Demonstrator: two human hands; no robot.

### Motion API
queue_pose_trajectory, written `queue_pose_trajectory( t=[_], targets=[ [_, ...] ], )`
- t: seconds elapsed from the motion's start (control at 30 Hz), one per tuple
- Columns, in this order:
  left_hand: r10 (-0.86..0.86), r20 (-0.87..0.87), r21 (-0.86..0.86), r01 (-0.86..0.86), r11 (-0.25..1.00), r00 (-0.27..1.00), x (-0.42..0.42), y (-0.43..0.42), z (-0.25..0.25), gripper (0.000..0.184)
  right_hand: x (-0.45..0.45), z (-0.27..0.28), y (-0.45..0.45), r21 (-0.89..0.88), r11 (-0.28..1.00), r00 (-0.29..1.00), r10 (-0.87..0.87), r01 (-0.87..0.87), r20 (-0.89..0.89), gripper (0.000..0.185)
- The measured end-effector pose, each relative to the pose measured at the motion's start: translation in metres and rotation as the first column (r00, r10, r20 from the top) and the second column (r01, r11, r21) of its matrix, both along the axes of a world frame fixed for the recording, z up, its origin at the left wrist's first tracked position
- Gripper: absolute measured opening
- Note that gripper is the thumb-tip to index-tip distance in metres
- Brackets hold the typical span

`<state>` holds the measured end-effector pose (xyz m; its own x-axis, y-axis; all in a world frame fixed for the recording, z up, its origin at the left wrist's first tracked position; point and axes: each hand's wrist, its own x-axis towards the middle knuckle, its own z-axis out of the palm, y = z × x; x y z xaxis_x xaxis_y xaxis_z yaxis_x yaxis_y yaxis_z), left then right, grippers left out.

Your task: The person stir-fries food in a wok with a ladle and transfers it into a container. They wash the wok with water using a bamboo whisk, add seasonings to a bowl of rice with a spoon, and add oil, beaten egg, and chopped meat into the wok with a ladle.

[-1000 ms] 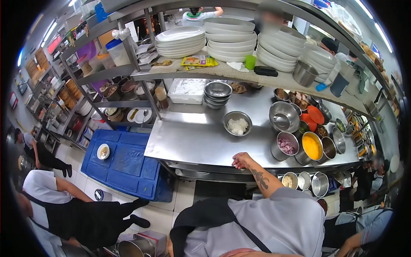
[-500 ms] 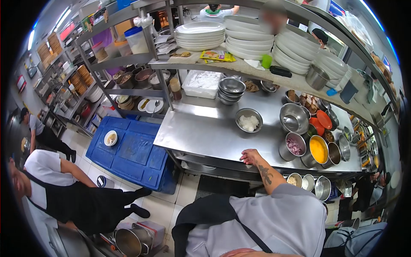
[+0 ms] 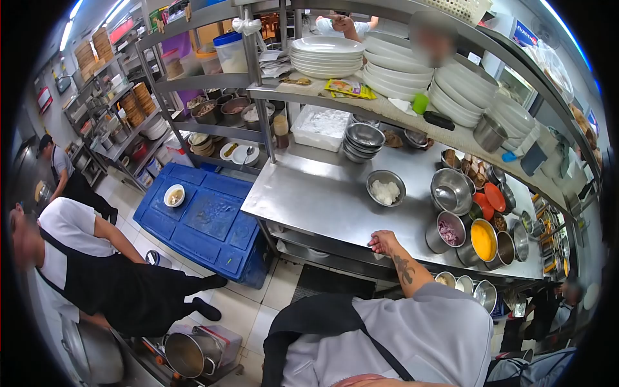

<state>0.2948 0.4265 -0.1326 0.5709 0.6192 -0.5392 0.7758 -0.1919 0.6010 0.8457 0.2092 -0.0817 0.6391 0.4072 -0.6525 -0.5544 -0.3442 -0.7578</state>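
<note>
My right hand (image 3: 383, 242) hovers by the front edge of the steel table (image 3: 309, 187), its tattooed forearm reaching from the lower right. Its fingers are curled in, and I see nothing between them. Nearest to it, farther back on the table, is a metal bowl (image 3: 386, 188) holding white rice-like food. To its right stand a metal pot of chopped purple onion (image 3: 446, 233) and a pot of yellow liquid (image 3: 483, 238). My left hand is out of the picture.
Stacked white plates (image 3: 327, 57) line the shelf above. Nested metal bowls (image 3: 364, 138) and a white tub (image 3: 321, 128) sit at the table's back. A blue chest (image 3: 206, 216) with a small bowl (image 3: 174, 195) stands left. A person in a black apron (image 3: 109, 290) is at the lower left.
The view has shifted slightly, so the table and shelf appear farther right and the hand a little lower. The fingers look more curled than before. The bowls and pots keep their places.
</note>
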Motion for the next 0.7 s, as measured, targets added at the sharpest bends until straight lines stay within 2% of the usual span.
queue_pose_trajectory(
  t=[0.07,0.17,0.2,0.23,0.3,0.37,0.4,0.5,0.6,0.7],
  targets=[
    [0.009,-0.001,-0.007,-0.009,1.000,1.000,-0.003,-0.002,-0.002,0.050,0.003,-0.005,-0.003,0.000,0.999,0.999,0.033,-0.033,0.002,0.020],
    [0.026,-0.007,-0.013,-0.026,1.000,1.000,-0.004,-0.002,-0.003,0.050,0.028,-0.004,-0.004,0.164,0.983,0.958,0.121,-0.080,-0.259,0.026],
    [0.024,-0.007,-0.014,-0.025,1.000,1.000,-0.004,-0.002,-0.004,0.050,0.040,-0.004,-0.002,0.237,0.961,0.938,0.207,-0.142,-0.277,0.038],
    [0.026,-0.009,-0.016,-0.026,1.000,1.000,-0.003,-0.002,-0.005,0.050,0.050,-0.005,-0.003,0.274,0.961,0.963,0.106,-0.034,-0.249,0.042],
    [0.027,-0.013,-0.018,-0.027,0.999,1.000,-0.002,-0.001,-0.006,0.050,0.050,0.033,0.005,0.354,0.918,0.973,-0.108,0.176,-0.205,0.049],
    [0.030,-0.019,-0.024,-0.031,0.999,0.999,-0.001,-0.001,-0.007,0.049,0.064,0.047,0.014,0.405,0.879,0.954,-0.153,0.251,-0.258,0.054],
    [0.035,-0.020,-0.022,-0.036,0.999,0.999,-0.001,-0.001,-0.007,0.049,0.071,0.049,0.018,0.429,0.858,0.943,-0.170,0.284,-0.285,0.056],
    [0.050,-0.026,-0.026,-0.050,0.998,0.998,-0.003,-0.002,-0.007,0.049,0.088,0.038,0.031,0.323,0.898,0.941,-0.218,0.298,-0.260,0.051],
    [0.058,-0.031,-0.031,-0.059,0.998,0.998,-0.006,-0.002,-0.008,0.049,0.095,0.019,0.036,0.302,0.912,0.953,-0.218,0.276,-0.212,0.054],
    [0.062,-0.037,-0.034,-0.063,0.997,0.997,-0.011,-0.004,-0.011,0.048,0.097,0.005,0.035,0.272,0.885,0.917,-0.317,0.377,-0.241,0.035]
  ],
)
